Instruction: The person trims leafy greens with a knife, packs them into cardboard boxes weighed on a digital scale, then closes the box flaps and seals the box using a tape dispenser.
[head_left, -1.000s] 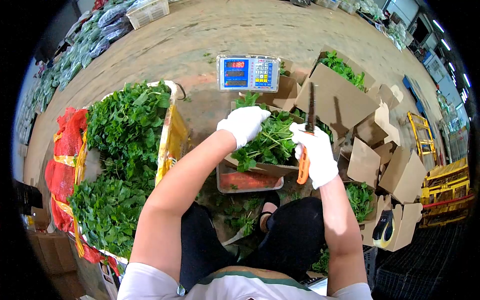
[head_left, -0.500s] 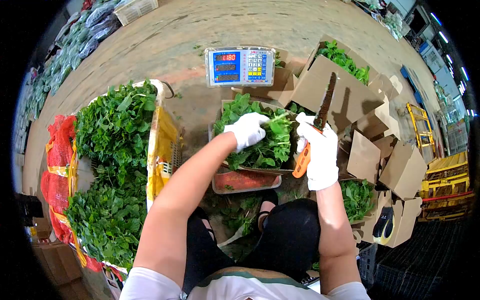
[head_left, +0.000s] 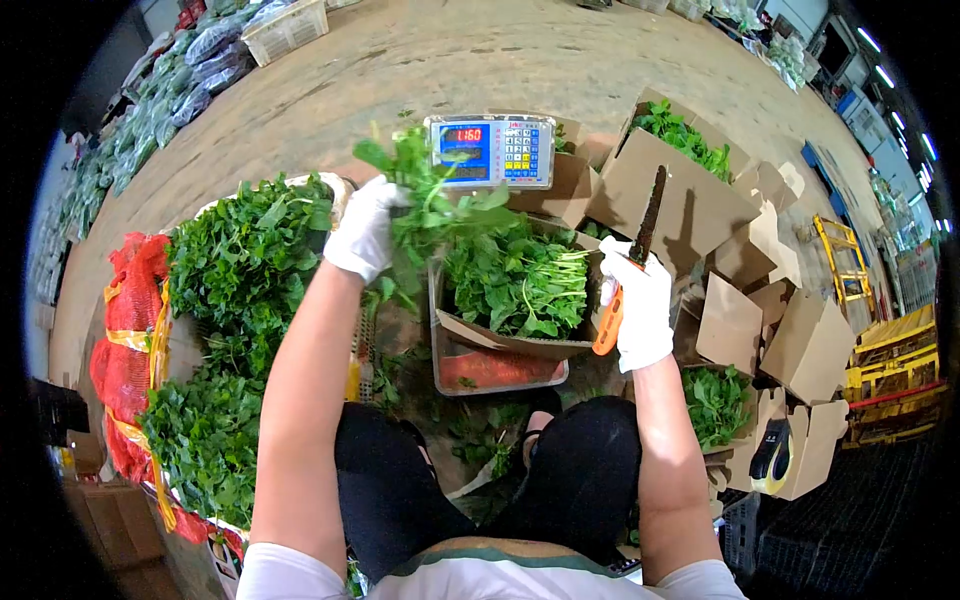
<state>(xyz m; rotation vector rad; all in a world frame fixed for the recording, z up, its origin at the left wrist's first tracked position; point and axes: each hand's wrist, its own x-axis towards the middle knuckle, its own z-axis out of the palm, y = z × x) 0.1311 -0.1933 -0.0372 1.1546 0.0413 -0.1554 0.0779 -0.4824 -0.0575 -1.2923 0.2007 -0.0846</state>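
My left hand (head_left: pixel 366 228), in a white glove, is closed around a bunch of leafy green herbs (head_left: pixel 440 205). The bunch is in the air, left of and above the cardboard box (head_left: pixel 510 340), and partly covers the scale display (head_left: pixel 490 150). Its leaves are slightly blurred. My right hand (head_left: pixel 643 312), also gloved, grips a knife (head_left: pixel 608 322) by its orange handle, with the dark, dirty blade pointing up. It is at the right edge of the box. Cut greens (head_left: pixel 515 275) with pale stems facing right fill the box, which stands on the scale platform (head_left: pixel 500 378).
On the left, a crate (head_left: pixel 345 190) holds heaps of greens (head_left: pixel 215 430), beside a red mesh sack (head_left: pixel 128 330). More cardboard boxes (head_left: pixel 680 185) crowd the right, some with greens. A box cutter-like black and yellow item (head_left: pixel 771 455) hangs on a box flap.
My left hand has moved up and left from the box, lifting the bunch away. The scale reading went from about 1.180 to 1.160. My right hand still holds the knife in nearly the same place.
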